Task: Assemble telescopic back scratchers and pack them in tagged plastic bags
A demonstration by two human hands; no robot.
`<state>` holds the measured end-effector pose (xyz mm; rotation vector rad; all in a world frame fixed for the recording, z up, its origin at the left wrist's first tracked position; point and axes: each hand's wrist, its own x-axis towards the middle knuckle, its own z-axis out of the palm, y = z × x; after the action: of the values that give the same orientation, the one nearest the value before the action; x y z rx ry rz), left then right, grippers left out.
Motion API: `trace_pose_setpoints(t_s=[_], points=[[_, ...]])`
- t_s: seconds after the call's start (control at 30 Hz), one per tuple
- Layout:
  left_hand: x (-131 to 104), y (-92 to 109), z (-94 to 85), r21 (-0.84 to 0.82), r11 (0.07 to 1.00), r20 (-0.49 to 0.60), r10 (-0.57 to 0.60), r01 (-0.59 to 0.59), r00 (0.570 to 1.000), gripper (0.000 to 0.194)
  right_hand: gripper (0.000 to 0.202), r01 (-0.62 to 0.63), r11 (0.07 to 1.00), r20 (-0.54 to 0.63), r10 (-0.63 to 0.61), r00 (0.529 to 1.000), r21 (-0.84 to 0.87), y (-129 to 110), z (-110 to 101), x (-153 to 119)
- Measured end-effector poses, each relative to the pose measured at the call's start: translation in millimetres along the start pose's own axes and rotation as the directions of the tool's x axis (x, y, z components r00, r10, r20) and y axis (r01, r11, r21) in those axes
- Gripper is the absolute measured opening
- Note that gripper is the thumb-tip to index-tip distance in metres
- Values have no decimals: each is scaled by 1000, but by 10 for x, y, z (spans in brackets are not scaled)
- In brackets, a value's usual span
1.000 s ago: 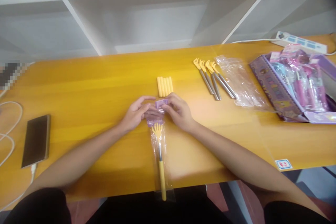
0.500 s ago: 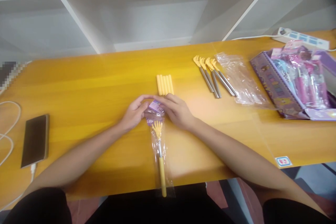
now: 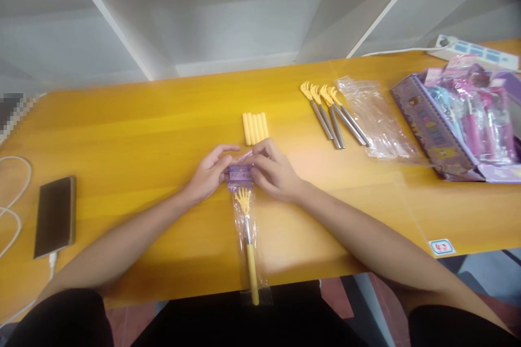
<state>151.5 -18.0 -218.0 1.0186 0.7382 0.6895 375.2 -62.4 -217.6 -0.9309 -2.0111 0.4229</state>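
Observation:
A clear plastic bag (image 3: 239, 249) with a purple printed top lies upright before me, its lower end reaching past the table's front edge. Inside it is a back scratcher (image 3: 252, 274) with a yellow hand-shaped head, a metal shaft and a yellow handle. My left hand (image 3: 209, 174) grips the left side of the bag's top between thumb and fingers, its index finger stretched out above. From the right, my right hand (image 3: 274, 173) pinches the same purple end with bent fingers. Just beyond my hands, several yellow handles (image 3: 255, 128) lie side by side.
Several back scratcher heads with metal shafts (image 3: 334, 124) lie at the right, beside empty clear bags (image 3: 378, 119). Farther right stands a purple box (image 3: 435, 130) of packaged items, with a power strip (image 3: 476, 53) behind. A phone (image 3: 55, 217) on a cable lies left.
My right fingers have curled in and drawn down over the bag's purple top, which now lies flatter and folded toward me. My left hand stays nearly in place.

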Motion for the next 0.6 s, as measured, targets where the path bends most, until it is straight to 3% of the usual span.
trace_pose_setpoints(t_s=[0.37, 0.5, 0.6], points=[[-15, -33, -14, 42, 999, 23, 11, -12, 1000, 47, 19, 21, 996, 8, -22, 1000, 86, -29, 7, -5], [-23, -33, -13, 27, 999, 44, 29, -30, 999, 46, 34, -126, 990, -77, 130, 988, 56, -6, 15, -6], [-20, -31, -14, 19, 999, 42, 35, -35, 999, 47, 21, -194, 976, -75, 202, 976, 103, 15, 30, 18]])
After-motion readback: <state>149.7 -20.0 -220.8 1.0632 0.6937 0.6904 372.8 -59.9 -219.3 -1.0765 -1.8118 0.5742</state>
